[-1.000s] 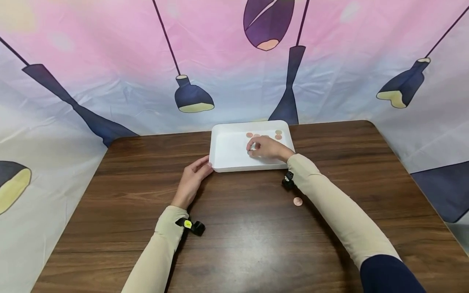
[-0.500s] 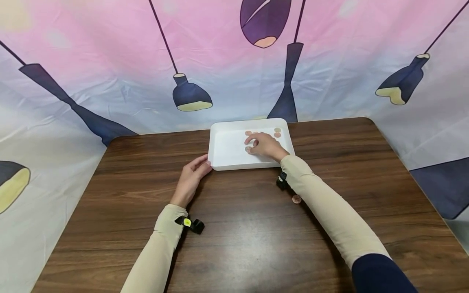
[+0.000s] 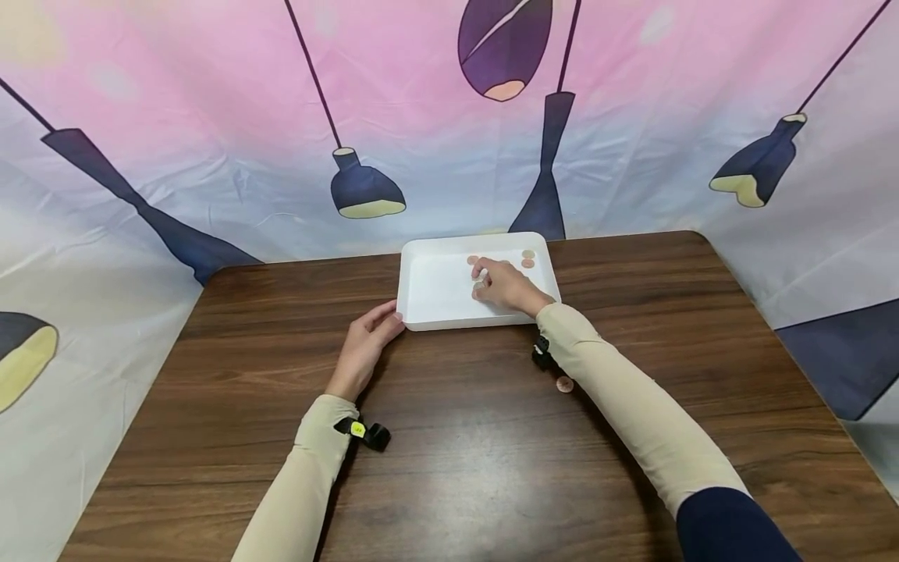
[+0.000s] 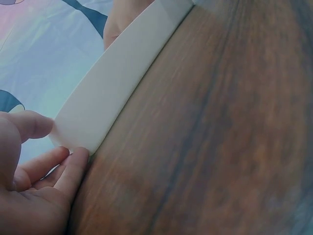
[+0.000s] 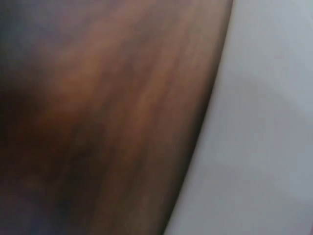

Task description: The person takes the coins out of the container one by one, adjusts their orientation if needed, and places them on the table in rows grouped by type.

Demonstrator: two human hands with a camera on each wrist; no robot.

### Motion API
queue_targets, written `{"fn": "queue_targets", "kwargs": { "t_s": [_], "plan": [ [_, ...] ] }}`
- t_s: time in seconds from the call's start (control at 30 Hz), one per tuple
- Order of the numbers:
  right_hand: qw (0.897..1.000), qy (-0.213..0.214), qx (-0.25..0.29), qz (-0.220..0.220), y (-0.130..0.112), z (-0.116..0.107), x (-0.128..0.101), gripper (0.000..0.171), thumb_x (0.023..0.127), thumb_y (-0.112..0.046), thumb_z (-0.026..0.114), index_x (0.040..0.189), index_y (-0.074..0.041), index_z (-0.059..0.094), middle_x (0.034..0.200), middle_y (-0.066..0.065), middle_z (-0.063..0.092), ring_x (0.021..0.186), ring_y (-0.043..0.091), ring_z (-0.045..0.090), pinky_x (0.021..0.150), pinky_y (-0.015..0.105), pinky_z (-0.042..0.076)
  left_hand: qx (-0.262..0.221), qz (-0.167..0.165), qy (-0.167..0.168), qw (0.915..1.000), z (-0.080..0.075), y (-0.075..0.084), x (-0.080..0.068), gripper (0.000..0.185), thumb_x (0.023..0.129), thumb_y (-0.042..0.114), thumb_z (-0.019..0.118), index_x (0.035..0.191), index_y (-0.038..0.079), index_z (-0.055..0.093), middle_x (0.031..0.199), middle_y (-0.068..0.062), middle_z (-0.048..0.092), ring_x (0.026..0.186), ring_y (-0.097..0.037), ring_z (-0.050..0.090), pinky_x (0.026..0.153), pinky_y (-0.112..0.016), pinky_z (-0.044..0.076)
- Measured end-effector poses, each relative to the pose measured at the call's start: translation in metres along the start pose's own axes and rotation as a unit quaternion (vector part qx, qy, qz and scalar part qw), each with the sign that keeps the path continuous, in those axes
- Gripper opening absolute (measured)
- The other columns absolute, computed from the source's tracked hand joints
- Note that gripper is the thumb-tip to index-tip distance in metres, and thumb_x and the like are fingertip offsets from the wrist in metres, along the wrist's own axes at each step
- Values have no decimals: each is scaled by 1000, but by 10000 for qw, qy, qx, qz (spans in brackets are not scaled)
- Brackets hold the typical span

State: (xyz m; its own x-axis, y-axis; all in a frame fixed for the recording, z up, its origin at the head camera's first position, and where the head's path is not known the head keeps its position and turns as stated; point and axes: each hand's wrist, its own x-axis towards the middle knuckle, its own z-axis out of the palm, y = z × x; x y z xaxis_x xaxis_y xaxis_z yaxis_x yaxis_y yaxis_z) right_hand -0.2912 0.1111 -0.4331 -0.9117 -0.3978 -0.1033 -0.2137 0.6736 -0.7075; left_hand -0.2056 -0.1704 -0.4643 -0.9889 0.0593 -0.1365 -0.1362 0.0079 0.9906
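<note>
My right hand [image 3: 507, 286] is over the white tray [image 3: 428, 315], thumb and index finger curved round a small silvery coin [image 3: 480, 286]. Several coppery and yellowish coins lie in the far part of the tray, such as a coppery coin [image 3: 527, 264] and a yellowish coin [image 3: 528, 254]; others are partly hidden behind the hand. My left hand [image 3: 365, 343] rests at the tray's near left corner. In the left wrist view its extended fingers [image 4: 73, 169] touch the tray's outer wall [image 4: 105, 93]. The right wrist view shows only the tray's edge [image 5: 244, 147] and wood.
One coppery coin [image 3: 565, 384] lies on the brown wooden table [image 3: 449, 468], beside the right forearm. A black wrist camera [image 3: 541, 353] is on the right wrist, another wrist camera [image 3: 377, 437] on the left. Behind the table hangs a printed cloth [image 3: 435, 156].
The right hand has shifted slightly left over the tray, its thumb and index finger staying around the silvery coin. The left hand keeps its place at the tray corner. The head view shifts a little.
</note>
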Motion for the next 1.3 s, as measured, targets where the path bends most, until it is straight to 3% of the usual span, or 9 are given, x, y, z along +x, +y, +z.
{"fn": "queue_targets", "kwargs": {
  "t_s": [0.1, 0.13, 0.33, 0.5, 0.63, 0.7, 0.87, 1.07, 1.3],
  "plan": [
    [9998, -3, 182, -3, 0, -1, -3, 29, 102, -8, 66, 130, 0, 64, 104, 15, 67, 79, 18, 50, 75, 29, 41, -8, 12, -11, 10000, 0, -1, 0, 48, 109, 14, 61, 153, -3, 51, 152, -20, 54, 131, -22, 61, 109, -24, 53],
    [9998, -10, 221, 4, 0, -2, -3, 30, 102, -6, 64, 131, 2, 65, 103, 16, 66, 79, 19, 48, 74, 29, 40, -9, 21, -20, 10000, 0, -1, 0, 48, 109, 14, 62, 153, -3, 51, 152, -20, 54, 131, -22, 61, 109, -24, 53],
    [9998, -19, 191, 40, -1, -5, -4, 33, 107, -1, 48, 131, 0, 70, 151, 21, 56, 75, 19, 38, 67, 28, 33, -43, 30, 9, 10000, -1, -1, 1, 48, 109, 14, 61, 152, -3, 52, 153, -20, 54, 131, -23, 60, 107, -22, 53],
    [9987, 49, 481, 163, -2, -11, -9, 35, 105, 1, 47, 130, -5, 70, 156, 16, 53, 65, 16, 36, 60, 26, 33, -83, 72, 7, 9999, 0, 0, 2, 48, 108, 13, 61, 152, -4, 52, 154, -20, 53, 135, -27, 58, 109, -24, 53],
    [9941, -83, 1015, 361, -6, -20, -17, 32, 105, 2, 51, 128, -7, 71, 152, 11, 57, 58, 12, 35, 54, 23, 31, -49, 62, -4, 10000, 0, 1, 2, 49, 109, 15, 61, 153, -4, 51, 154, -20, 53, 135, -26, 57, 112, -27, 51],
    [9913, -199, 1190, 527, -8, -25, -24, 30, 106, 1, 52, 128, -7, 71, 136, 16, 64, 54, 11, 33, 52, 23, 31, -22, 47, -9, 10000, 0, 1, 2, 49, 109, 15, 61, 153, -3, 51, 154, -20, 53, 135, -25, 58, 112, -27, 51],
    [9938, -355, 732, 756, -14, -38, -44, 29, 108, -2, 50, 127, -2, 72, 110, 17, 67, 55, 11, 37, 54, 23, 37, 22, 19, -8, 10000, -2, 1, 1, 49, 109, 16, 61, 153, -3, 51, 154, -20, 53, 134, -26, 58, 110, -25, 52],
    [9967, -350, 338, 643, -16, -48, -67, 23, 107, -5, 51, 119, 0, 70, 120, 18, 66, 64, 15, 47, 56, 25, 43, 11, 47, -13, 10000, -3, 1, 2, 49, 109, 16, 60, 154, -3, 50, 155, -20, 51, 135, -27, 58, 110, -24, 52],
    [9962, -378, 493, 612, -10, -49, -90, 16, 110, -8, 49, 110, -4, 64, 105, 17, 69, 59, 16, 50, 61, 34, 54, -22, -8, -56, 10000, -1, 0, 2, 50, 110, 17, 60, 155, -3, 49, 157, -19, 50, 136, -24, 58, 112, -25, 51]
  ]
}}
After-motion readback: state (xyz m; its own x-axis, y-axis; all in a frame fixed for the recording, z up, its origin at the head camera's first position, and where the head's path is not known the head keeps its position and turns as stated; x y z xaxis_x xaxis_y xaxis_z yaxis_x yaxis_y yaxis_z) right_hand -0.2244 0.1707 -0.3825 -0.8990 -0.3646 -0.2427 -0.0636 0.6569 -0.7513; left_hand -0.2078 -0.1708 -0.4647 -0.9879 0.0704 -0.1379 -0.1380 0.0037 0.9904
